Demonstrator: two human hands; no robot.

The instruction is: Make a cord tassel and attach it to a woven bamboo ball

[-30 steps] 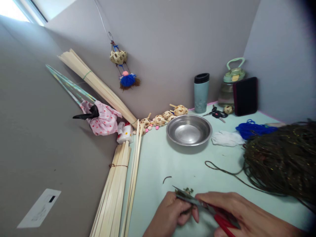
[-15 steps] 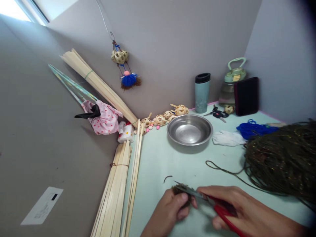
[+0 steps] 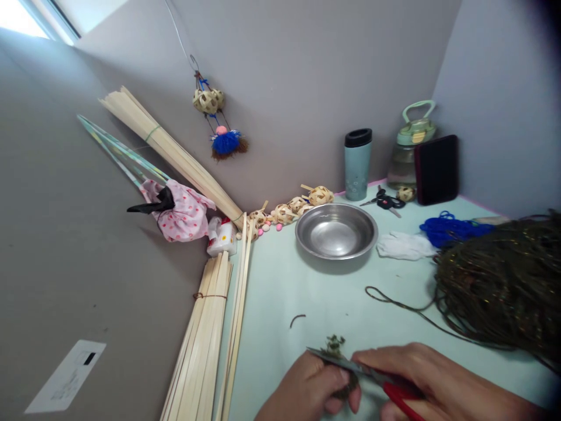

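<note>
Grey walls [image 3: 284, 88] meet behind a pale mint-green tabletop [image 3: 272, 286], with one white paper label [image 3: 65, 377] on the left wall. Near the front edge of the view, one small dark green fibrous tuft [image 3: 335, 345] is pinched in the left hand [image 3: 312, 387], its fingers curled closed and the frayed top poking out above them. The right hand [image 3: 423, 377] is closed around one pair of red-handled metal scissors [image 3: 401, 399], whose blades lie across the tuft; how far apart they stand I cannot tell. One short dark snippet of cord [image 3: 297, 319] lies just beyond. Farther out come one round stainless-steel bowl [image 3: 336, 232], one white cloth bundle [image 3: 405, 245], one bright blue yarn hank [image 3: 453, 230] and one large heap of dark olive cord [image 3: 504, 286], a single loop trailing from it. Along the back stand one light blue tumbler with a black lid [image 3: 357, 166], one green-lidded clear bottle [image 3: 401, 164] and one black tablet-like slab [image 3: 437, 171]. To the left are two tied bundles of pale flat strips [image 3: 205, 339], one pink dotted cloth bag [image 3: 182, 213] and one hanging ornament with a blue tassel [image 3: 225, 142]
</note>
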